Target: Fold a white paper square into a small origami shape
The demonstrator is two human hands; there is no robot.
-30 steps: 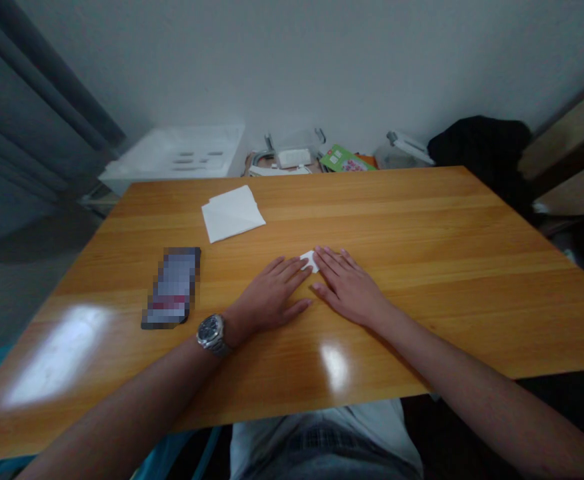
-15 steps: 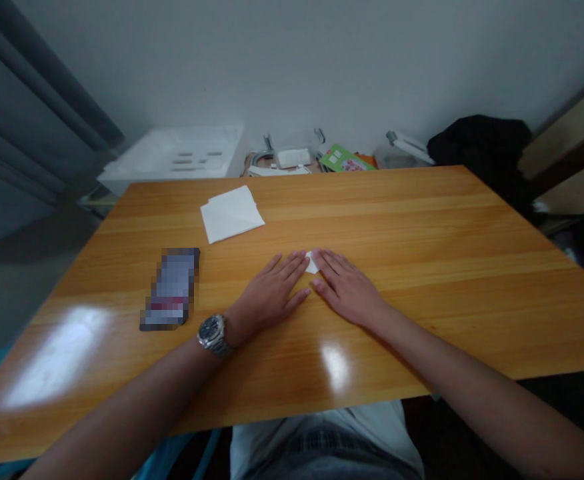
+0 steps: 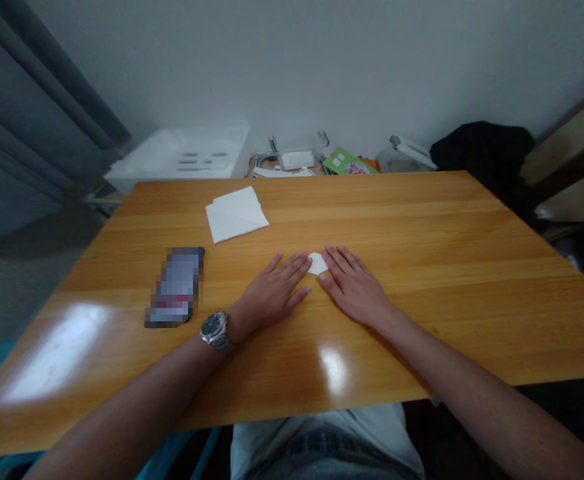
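A small white piece of paper (image 3: 317,264) lies on the wooden table (image 3: 422,240) between my two hands. My left hand (image 3: 277,288) rests flat, palm down, its fingertips touching the paper's left edge. On the other side, my right hand (image 3: 356,285) lies palm down with its fingers stretched out, the index finger and thumb at the paper's right edge. Part of the paper may be hidden under the fingertips. Neither hand grasps anything. A metal watch (image 3: 216,331) is on my left wrist.
White paper sheets (image 3: 237,213) lie stacked farther back on the left. A phone (image 3: 176,287), blurred out, is left of my left hand. Behind the table are a white plastic tray (image 3: 172,150), a green booklet (image 3: 347,162) and a black cloth-like item (image 3: 482,150).
My right hand has slid slightly to the right, so more of the small paper shows. My left hand stays nearly in place. The view has shifted a little.
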